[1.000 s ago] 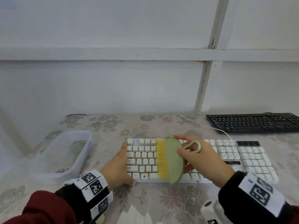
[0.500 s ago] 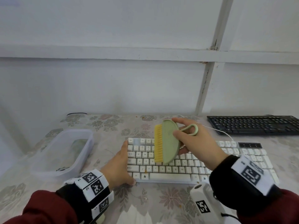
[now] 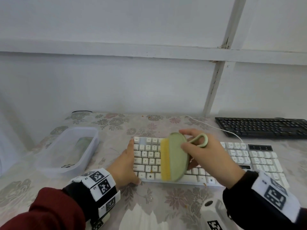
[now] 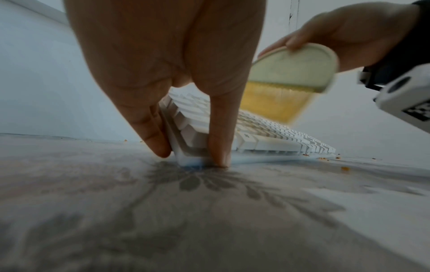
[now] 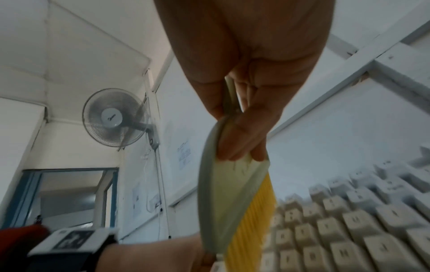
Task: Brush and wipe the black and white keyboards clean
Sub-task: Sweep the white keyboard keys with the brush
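The white keyboard (image 3: 207, 163) lies flat on the desk (image 3: 166, 205), which has a flowery cloth on it. The right hand (image 3: 211, 156) holds a green brush (image 3: 177, 156) over the left half of the keys. Its fingers (image 5: 246, 136) are curled round the brush's back and its loop handle. The yellow bristles point to the left, toward the other hand, and the brush looks blurry. I cannot tell if the bristles touch the keys.

The left hand (image 3: 126, 166) holds the near left corner of the white keyboard. Its fingers (image 4: 151, 132) are straight along the left end, and the thumb presses the front edge.

Small orange crumbs (image 4: 344, 168) lie on the desk just beside the front edge.

The black keyboard (image 3: 262, 127) lies well beyond the right hand, at the back of the desk. A clear plastic tub (image 3: 66, 150) sits to the left of the left hand.
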